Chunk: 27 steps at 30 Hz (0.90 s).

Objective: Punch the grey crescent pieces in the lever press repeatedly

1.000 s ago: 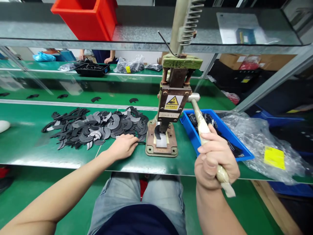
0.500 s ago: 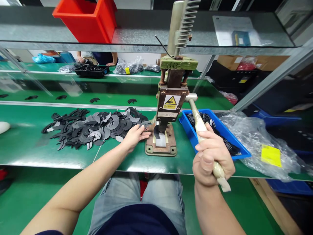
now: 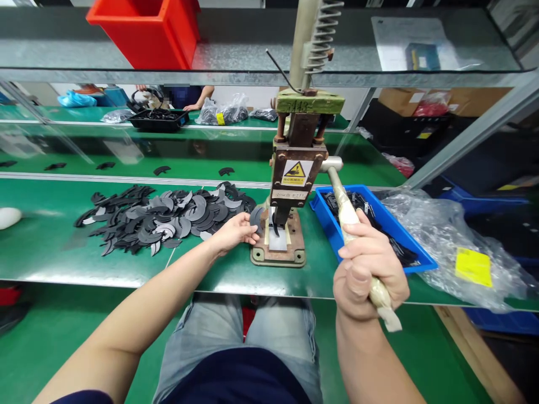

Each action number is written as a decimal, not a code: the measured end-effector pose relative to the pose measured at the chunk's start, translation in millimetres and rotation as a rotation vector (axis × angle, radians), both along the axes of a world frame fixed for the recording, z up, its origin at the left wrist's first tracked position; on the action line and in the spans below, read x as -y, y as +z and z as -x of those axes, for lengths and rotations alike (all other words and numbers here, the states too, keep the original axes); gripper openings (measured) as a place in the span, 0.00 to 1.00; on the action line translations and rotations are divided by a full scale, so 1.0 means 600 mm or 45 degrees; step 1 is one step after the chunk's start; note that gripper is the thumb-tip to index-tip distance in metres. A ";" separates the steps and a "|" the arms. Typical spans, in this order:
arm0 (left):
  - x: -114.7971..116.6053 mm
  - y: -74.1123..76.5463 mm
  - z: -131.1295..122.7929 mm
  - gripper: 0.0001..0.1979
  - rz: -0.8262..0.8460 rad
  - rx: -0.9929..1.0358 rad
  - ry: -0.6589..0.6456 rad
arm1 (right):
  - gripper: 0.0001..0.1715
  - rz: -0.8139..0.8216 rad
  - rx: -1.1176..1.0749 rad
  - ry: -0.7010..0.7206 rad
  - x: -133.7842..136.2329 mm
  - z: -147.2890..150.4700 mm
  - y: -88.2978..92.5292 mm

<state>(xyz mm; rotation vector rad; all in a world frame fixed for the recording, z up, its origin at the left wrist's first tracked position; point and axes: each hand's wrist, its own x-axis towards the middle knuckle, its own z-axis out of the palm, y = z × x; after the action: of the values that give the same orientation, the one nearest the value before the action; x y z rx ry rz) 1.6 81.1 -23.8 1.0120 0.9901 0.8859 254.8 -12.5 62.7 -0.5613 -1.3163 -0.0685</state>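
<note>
My right hand (image 3: 370,266) is wrapped round the tape-covered lever (image 3: 347,213) of a hand press (image 3: 292,179). At the left of the press base my left hand (image 3: 236,231) pinches a curved dark grey piece (image 3: 256,219). Another dark curved piece (image 3: 275,225) stands under the press ram, above a pale metal plate (image 3: 278,242); the ram partly hides it. A heap of curved black and grey pieces (image 3: 168,219) lies on the green bench left of the press.
A blue tray (image 3: 337,238) of black parts stands right of the press, beside clear plastic bags (image 3: 446,241). Behind runs a green belt (image 3: 185,154) carrying spaced black pieces. A red bin (image 3: 143,39) sits on the shelf above. Another person's arm (image 3: 200,98) shows across the belt.
The curved piece in my left hand has turned more upright beside the press. The piece under the ram looks shifted slightly right. My right hand stays on the lever.
</note>
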 end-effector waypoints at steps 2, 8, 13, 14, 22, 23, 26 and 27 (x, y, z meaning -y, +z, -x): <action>-0.004 0.005 -0.005 0.21 -0.001 -0.073 -0.080 | 0.19 0.006 0.011 0.001 0.000 -0.001 0.001; -0.023 0.019 -0.026 0.18 -0.055 -0.273 -0.177 | 0.19 0.023 0.027 0.003 0.000 -0.001 0.002; -0.037 0.016 -0.037 0.12 -0.120 -0.495 -0.188 | 0.20 -0.035 0.004 -0.022 -0.006 0.001 -0.002; -0.040 0.013 -0.037 0.14 -0.135 -0.530 -0.185 | 0.20 -0.041 0.001 -0.022 -0.008 0.001 -0.002; -0.050 0.000 -0.029 0.20 -0.154 -0.354 -0.204 | 0.22 -0.040 -0.006 -0.021 -0.009 0.000 -0.002; -0.050 0.000 -0.029 0.20 -0.152 -0.364 -0.210 | 0.22 -0.035 -0.004 -0.025 -0.009 0.001 -0.002; -0.050 0.001 -0.034 0.18 -0.139 -0.414 -0.186 | 0.22 -0.015 -0.002 -0.030 -0.007 0.003 -0.001; -0.050 0.002 -0.036 0.18 -0.124 -0.426 -0.171 | 0.22 -0.009 -0.006 -0.028 -0.007 0.004 0.000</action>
<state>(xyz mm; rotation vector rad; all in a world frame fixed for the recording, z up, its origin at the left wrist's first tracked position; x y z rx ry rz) 23.0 111.3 -22.9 1.3233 1.1501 0.6703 252.3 -8.6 62.7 -0.5701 -1.3047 -0.0898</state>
